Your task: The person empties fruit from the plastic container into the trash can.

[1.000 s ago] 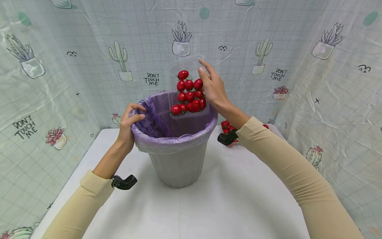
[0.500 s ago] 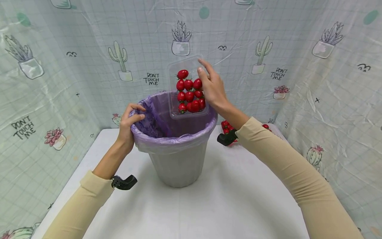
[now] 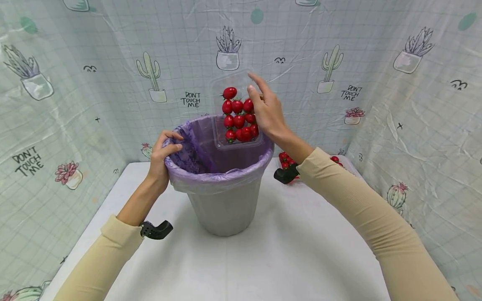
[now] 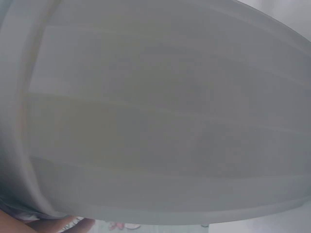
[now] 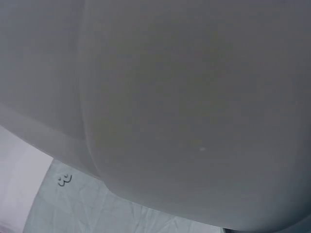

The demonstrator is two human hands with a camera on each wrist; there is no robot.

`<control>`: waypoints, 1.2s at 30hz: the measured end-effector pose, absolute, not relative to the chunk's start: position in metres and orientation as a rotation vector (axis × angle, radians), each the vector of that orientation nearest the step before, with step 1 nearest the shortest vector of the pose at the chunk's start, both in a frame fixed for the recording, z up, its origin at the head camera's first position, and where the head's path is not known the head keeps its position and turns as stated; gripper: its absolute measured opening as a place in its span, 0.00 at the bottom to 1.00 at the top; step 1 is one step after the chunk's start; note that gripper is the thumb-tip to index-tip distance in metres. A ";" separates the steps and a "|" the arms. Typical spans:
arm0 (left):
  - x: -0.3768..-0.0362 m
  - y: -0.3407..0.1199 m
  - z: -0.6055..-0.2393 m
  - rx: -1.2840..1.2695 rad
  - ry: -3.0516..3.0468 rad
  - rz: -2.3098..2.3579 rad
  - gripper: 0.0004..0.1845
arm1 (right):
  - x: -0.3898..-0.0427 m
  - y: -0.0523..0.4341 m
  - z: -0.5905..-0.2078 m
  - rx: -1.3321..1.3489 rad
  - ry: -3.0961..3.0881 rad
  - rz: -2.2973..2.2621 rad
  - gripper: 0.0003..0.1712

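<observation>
A grey trash bin (image 3: 226, 211) stands upright on the white table, its rim wrapped by a purple bag (image 3: 220, 177). My left hand (image 3: 160, 161) grips the bin's left rim, thumb and fingertips over the inner edge. Above the bin's mouth, my right hand (image 3: 269, 110) holds a clear plastic box (image 3: 219, 136) by its right side, steeply tilted with its inside toward me. Several red cherry tomatoes (image 3: 239, 121) with green stems sit in it, bunched toward the lower right. The bin's grey wall (image 4: 165, 111) fills most of both wrist views. The bin's bottom is hidden.
Behind my right forearm, more red tomatoes (image 3: 285, 159) sit in a pack at the table's back right. Another tomato (image 3: 335, 159) shows past the sleeve, by a clear tray (image 3: 350, 165). Curtains printed with cacti (image 3: 150, 77) enclose the white table (image 3: 226, 267).
A tomato at the box's lower left corner has gone from the box since a second ago. The box and right hand have shifted very slightly left; the left hand stays on the rim.
</observation>
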State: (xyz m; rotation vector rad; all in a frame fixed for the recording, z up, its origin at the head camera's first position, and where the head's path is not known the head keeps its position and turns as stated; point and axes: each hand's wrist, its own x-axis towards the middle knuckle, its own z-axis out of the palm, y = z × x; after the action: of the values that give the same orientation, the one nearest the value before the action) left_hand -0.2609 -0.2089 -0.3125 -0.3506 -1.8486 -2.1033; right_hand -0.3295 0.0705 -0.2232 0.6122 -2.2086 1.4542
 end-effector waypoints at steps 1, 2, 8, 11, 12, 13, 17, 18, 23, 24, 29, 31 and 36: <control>-0.261 -0.209 -0.313 -0.351 -1.845 -2.106 0.12 | -0.330 0.070 -0.223 0.612 -2.211 1.447 0.27; -0.261 -0.209 -0.313 -0.350 -1.845 -2.108 0.12 | -0.330 0.070 -0.223 0.609 -2.213 1.438 0.27; -0.261 -0.211 -0.313 -0.349 -1.847 -2.114 0.12 | -0.329 0.070 -0.224 0.602 -2.216 1.394 0.27; -0.261 -0.210 -0.313 -0.348 -1.849 -2.109 0.12 | -0.328 0.071 -0.224 0.610 -2.208 1.394 0.28; -0.261 -0.210 -0.313 -0.348 -1.848 -2.107 0.12 | -0.328 0.071 -0.224 0.612 -2.206 1.393 0.28; -0.261 -0.210 -0.313 -0.348 -1.848 -2.106 0.12 | -0.328 0.071 -0.224 0.616 -2.202 1.394 0.28; -0.260 -0.209 -0.313 -0.348 -1.844 -2.108 0.12 | -0.329 0.072 -0.225 0.630 -2.188 1.394 0.27; -0.260 -0.209 -0.313 -0.348 -1.843 -2.108 0.12 | -0.329 0.072 -0.226 0.632 -2.184 1.392 0.27; -0.259 -0.209 -0.312 -0.345 -1.844 -2.110 0.12 | -0.329 0.072 -0.226 0.647 -2.164 1.384 0.27; -0.259 -0.209 -0.312 -0.344 -1.845 -2.110 0.12 | -0.329 0.072 -0.226 0.651 -2.159 1.383 0.28; -0.258 -0.208 -0.312 -0.340 -1.841 -2.115 0.12 | -0.327 0.072 -0.224 0.660 -2.150 1.381 0.28; -0.258 -0.208 -0.311 -0.339 -1.841 -2.114 0.12 | -0.327 0.071 -0.223 0.658 -2.151 1.379 0.28; -0.257 -0.208 -0.311 -0.334 -1.854 -2.098 0.12 | -0.326 0.072 -0.224 0.670 -2.138 1.373 0.28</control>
State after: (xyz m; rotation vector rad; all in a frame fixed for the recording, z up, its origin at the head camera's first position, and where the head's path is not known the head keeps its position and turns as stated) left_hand -0.2573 -0.2079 -0.3112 -0.3344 -1.8537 -2.0979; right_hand -0.3263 0.0718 -0.2237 0.6704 -2.1380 1.3726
